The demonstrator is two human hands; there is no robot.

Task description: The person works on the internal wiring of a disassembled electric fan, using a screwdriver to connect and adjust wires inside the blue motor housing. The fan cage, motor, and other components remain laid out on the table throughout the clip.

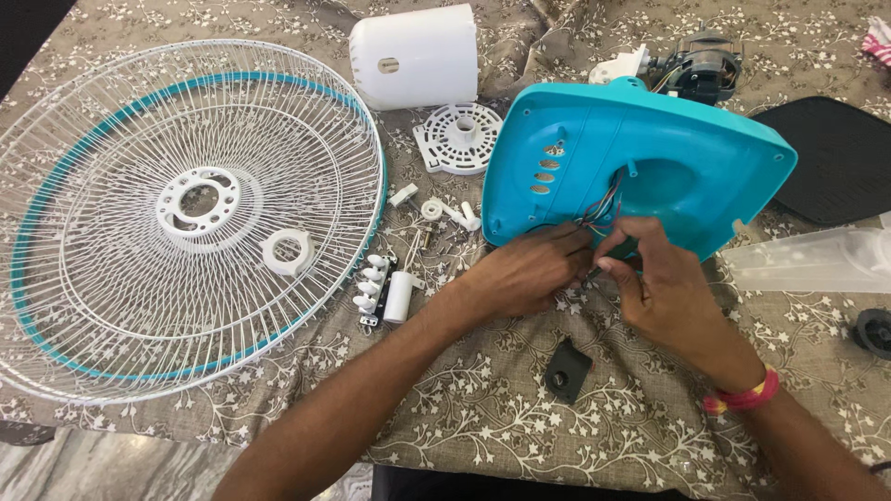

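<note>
On the patterned cloth, the turquoise fan base (650,158) lay tipped up against both hands. The left hand (529,274) pinched the coloured wires (603,209) coming from its opening, while the right hand (664,283) closed its fingertips on one wire end. Steadying the base and separating each wire would probably help.

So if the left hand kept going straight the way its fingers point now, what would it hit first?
Most likely the bundle of coloured wires right at its fingertips, with the turquoise fan base just behind. The left hand points up and to the right, towards the right hand; depth is hard to judge.
</note>
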